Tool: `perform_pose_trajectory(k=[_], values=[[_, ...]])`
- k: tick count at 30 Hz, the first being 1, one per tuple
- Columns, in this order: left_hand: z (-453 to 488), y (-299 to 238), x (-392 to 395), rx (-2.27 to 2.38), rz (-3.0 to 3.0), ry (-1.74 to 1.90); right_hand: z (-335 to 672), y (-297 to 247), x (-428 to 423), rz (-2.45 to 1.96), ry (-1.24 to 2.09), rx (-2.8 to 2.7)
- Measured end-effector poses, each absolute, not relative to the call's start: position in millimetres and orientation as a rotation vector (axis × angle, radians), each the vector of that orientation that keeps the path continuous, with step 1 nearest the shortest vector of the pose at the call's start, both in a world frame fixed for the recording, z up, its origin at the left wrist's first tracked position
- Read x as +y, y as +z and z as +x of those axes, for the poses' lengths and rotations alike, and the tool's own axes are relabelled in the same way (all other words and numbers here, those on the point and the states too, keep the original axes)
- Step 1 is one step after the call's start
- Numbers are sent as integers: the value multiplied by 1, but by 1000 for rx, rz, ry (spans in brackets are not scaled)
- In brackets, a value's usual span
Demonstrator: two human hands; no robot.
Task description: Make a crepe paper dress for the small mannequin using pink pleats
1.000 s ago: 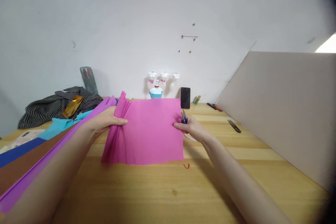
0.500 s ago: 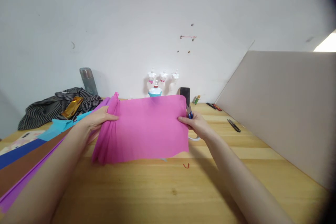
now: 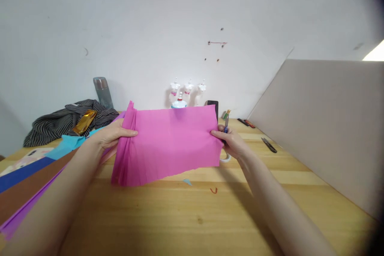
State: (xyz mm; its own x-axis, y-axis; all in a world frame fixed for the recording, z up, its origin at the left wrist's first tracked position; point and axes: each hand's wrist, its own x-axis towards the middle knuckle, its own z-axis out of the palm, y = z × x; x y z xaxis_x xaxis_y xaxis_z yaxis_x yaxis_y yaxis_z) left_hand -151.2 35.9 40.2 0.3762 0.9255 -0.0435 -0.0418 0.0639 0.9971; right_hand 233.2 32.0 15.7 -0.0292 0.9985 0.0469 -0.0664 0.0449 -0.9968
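A sheet of pink crepe paper [image 3: 171, 144] hangs spread between my two hands, lifted above the wooden table [image 3: 192, 216]. My left hand [image 3: 112, 134] pinches its gathered, pleated left edge with thumb on top. My right hand [image 3: 231, 142] grips the right edge and also holds small blue-handled scissors [image 3: 226, 124], blades pointing up. A white ring of tape [image 3: 225, 157] lies just under the right hand.
Purple, brown, blue and light-blue sheets [image 3: 36, 176] lie at the left with a striped cloth [image 3: 63, 122], a gold packet [image 3: 84, 122] and a grey flask [image 3: 102, 92]. A glue bottle [image 3: 179, 102], phone [image 3: 213, 106], thread snips [image 3: 268, 145] and a grey board [image 3: 327, 128] stand behind and right. Small scraps [image 3: 187, 182] lie near.
Both hands raised the pink paper off the table and stretched it wider. The right hand moved right and up with the scissors. A blue scrap now shows beneath the sheet.
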Motion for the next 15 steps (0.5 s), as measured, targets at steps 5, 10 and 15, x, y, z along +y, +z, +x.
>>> perform_pose_trajectory(k=[5, 10, 15], values=[[-152, 48, 31, 893, 1318, 999, 238, 20, 31, -1109, 1229, -1183], [-154, 49, 32, 937, 1277, 1032, 239, 21, 30, -1121, 1239, -1207], [-153, 50, 32, 958, 1273, 1037, 241, 16, 32, -1116, 1236, -1230]])
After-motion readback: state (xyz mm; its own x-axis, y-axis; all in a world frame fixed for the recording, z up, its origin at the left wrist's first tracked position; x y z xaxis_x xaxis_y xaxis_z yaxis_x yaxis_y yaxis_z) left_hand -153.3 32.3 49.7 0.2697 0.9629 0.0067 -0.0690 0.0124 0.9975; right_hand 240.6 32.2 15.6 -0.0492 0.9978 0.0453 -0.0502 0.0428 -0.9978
